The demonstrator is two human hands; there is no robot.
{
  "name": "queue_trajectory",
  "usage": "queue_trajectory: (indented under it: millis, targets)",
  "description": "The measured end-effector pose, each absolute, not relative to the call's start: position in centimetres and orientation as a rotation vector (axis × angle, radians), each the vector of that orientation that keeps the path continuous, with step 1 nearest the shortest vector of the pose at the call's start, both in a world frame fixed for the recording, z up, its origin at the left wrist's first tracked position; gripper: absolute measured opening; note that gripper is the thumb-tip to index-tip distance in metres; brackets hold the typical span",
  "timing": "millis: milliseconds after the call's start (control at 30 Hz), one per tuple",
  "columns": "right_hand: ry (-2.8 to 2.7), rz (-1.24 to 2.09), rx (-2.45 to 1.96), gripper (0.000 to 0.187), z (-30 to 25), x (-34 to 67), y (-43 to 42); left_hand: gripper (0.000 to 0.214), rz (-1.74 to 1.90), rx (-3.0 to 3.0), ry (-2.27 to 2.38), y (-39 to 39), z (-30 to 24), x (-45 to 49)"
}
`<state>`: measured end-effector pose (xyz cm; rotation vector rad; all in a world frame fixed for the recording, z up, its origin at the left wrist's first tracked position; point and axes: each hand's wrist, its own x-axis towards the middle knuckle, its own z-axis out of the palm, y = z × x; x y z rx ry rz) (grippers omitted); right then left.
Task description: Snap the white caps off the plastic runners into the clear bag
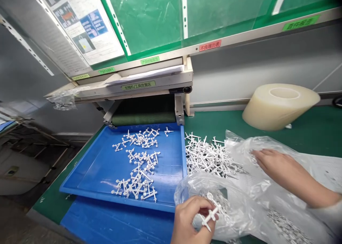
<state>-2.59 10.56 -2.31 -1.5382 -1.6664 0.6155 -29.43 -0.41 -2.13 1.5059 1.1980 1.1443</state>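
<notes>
My left hand [191, 217] is closed, its fingers and thumb gripping a white plastic sprue-like piece [211, 217] with short cross arms. It is held over the mouth of a clear plastic bag [187, 187], which contains small pale parts. My right hand [280, 167] reaches into another clear bag [272, 144], fingers curled together at some small parts there. What its fingertips pinch is too small to make out. Between the hands and the tray lies a pile of white cross-armed pieces [208, 156]. Similar assembled pieces [139, 176] are scattered in the blue tray [91, 176].
A conveyor belt [144, 117] ends at the tray's back edge, beneath a shelf [133, 83] holding papers. On the green table [213, 121] stands a large roll of clear film [262, 108]. Another bag of small parts [285, 224] lies at the front right.
</notes>
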Motion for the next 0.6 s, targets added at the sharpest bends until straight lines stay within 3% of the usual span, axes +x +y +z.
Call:
queue_trajectory:
  millis: [67, 133, 267, 500, 600]
  targets:
    - [-1.746, 0.634, -1.570, 0.004, -0.1, -4.5, 8.4, 0.022, 1.134, 1.563, 1.148, -0.3, -1.9, -29.5]
    - [-1.828, 0.784, -1.556, 0.015, 2.0, -6.8, 6.1, 0.021, 1.101, 1.617, 1.077, -0.2, -1.7, -29.5]
    - [-1.854, 1.420, -1.344, 0.023, 4.7, -10.7, 2.9, 0.018, 0.977, 1.746, 0.912, 0.1, -1.3, -29.4]
    - [-1.729, 1.836, -1.239, 0.021, 3.7, -10.8, 2.6, 0.023, 0.951, 1.958, 0.803, 0.8, -1.1, -29.9]
    - [-1.566, 2.008, -1.154, 0.033, 3.0, -10.8, 2.5, 0.018, 0.957, 2.092, 0.767, 1.1, -0.7, -30.0]
